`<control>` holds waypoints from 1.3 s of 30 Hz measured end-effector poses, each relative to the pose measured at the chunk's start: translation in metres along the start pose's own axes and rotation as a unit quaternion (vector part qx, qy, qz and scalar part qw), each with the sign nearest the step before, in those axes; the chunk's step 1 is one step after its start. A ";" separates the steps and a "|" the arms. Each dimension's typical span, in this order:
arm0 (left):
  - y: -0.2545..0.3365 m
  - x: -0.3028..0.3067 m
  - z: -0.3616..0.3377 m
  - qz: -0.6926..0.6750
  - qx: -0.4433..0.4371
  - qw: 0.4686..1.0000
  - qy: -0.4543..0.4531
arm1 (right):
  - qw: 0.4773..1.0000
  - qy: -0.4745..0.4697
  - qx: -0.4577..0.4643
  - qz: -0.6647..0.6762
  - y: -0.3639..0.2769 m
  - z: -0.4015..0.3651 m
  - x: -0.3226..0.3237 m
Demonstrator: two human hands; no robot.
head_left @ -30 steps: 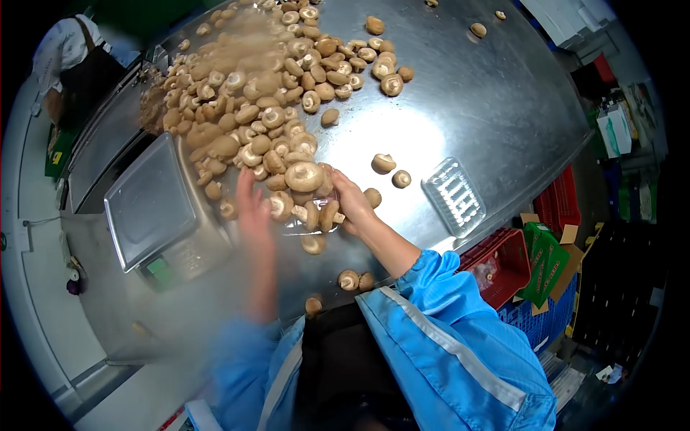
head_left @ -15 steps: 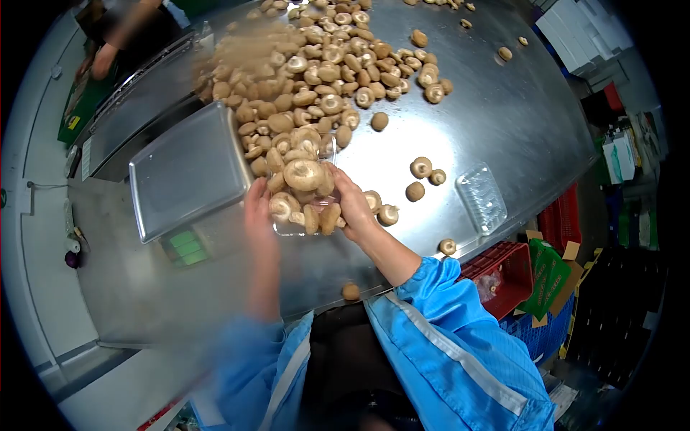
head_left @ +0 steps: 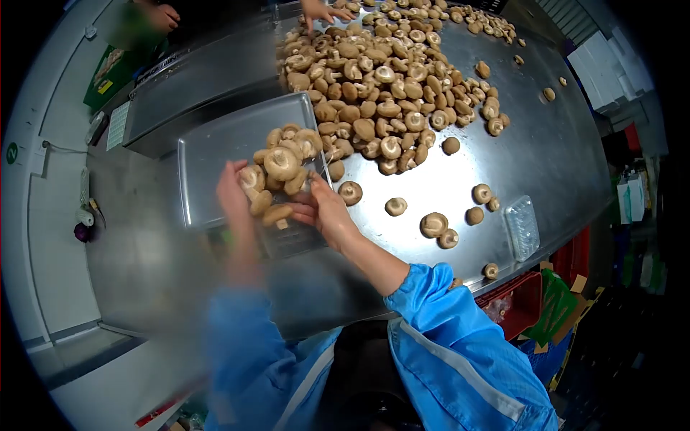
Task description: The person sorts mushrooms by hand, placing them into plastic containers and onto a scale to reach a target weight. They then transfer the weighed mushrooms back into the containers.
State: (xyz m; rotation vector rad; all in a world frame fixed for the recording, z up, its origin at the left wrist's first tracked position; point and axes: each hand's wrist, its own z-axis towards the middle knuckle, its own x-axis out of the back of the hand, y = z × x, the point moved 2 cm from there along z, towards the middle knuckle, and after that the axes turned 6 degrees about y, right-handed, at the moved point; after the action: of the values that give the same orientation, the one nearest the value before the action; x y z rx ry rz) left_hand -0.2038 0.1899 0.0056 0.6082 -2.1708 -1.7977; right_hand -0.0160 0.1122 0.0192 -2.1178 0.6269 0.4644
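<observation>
A heap of brown-capped shiitake mushrooms (head_left: 282,164) sits in a clear plastic tray, its walls mostly hidden, between my two hands. My left hand (head_left: 233,197), partly blurred, grips the tray's left side. On the near right side, my right hand (head_left: 330,213) holds it with fingers curled in underneath. In this view the tray overlaps the square metal pan (head_left: 208,161) of a scale. One mushroom (head_left: 277,214) with a cut stem hangs at the tray's near edge, by my right fingertips.
A large mushroom pile (head_left: 388,93) covers the steel table (head_left: 402,273) beyond the pan; another person's hand (head_left: 323,11) reaches to its far side. Several loose mushrooms and a clear plastic tray (head_left: 522,228) lie to the right. A red crate (head_left: 517,305) stands below the table's edge.
Both hands have carried the mushroom-filled tray leftward, from beside the pile to over the scale pan. The view has shifted, and another person's hand now shows at the pile.
</observation>
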 end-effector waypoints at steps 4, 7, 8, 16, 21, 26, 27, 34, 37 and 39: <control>-0.003 0.010 0.044 0.050 0.004 0.998 -0.026 | 0.999 0.015 -0.034 -0.014 -0.002 -0.008 -0.018; 0.015 0.006 0.046 0.057 0.003 0.998 -0.022 | 0.999 -0.018 -0.037 -0.034 0.000 -0.009 -0.013; 0.022 0.005 0.042 0.062 -0.016 0.998 -0.015 | 0.998 -0.027 -0.036 -0.037 0.001 -0.011 -0.010; 0.027 0.060 0.033 0.175 -0.209 0.962 0.020 | 0.951 -0.034 0.178 -0.249 -0.009 -0.037 0.045; 0.039 0.061 0.007 0.120 -0.243 0.962 -0.029 | 0.807 0.053 0.411 -0.420 -0.073 -0.015 0.025; 0.045 0.035 -0.015 0.221 -0.363 0.900 -0.103 | 0.687 0.020 0.539 -0.487 -0.108 0.026 -0.015; 0.045 0.028 -0.018 0.238 -0.379 0.888 -0.105 | 0.669 0.008 0.549 -0.500 -0.112 0.034 -0.024; 0.034 -0.016 -0.019 0.372 -0.439 0.812 -0.095 | 0.613 -0.062 0.506 -0.604 -0.085 0.080 -0.043; 0.031 -0.025 -0.016 0.384 -0.457 0.799 -0.072 | 0.627 -0.070 0.499 -0.594 -0.080 0.078 -0.043; 0.031 -0.025 -0.017 0.377 -0.439 0.812 -0.074 | 0.635 -0.078 0.491 -0.591 -0.082 0.077 -0.041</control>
State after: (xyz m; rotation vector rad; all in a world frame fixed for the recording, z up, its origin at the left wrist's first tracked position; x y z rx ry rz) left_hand -0.1792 0.1913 0.0412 -0.5476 -1.0834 -2.0407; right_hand -0.0092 0.2280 0.0491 -0.9861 -0.6047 -0.4093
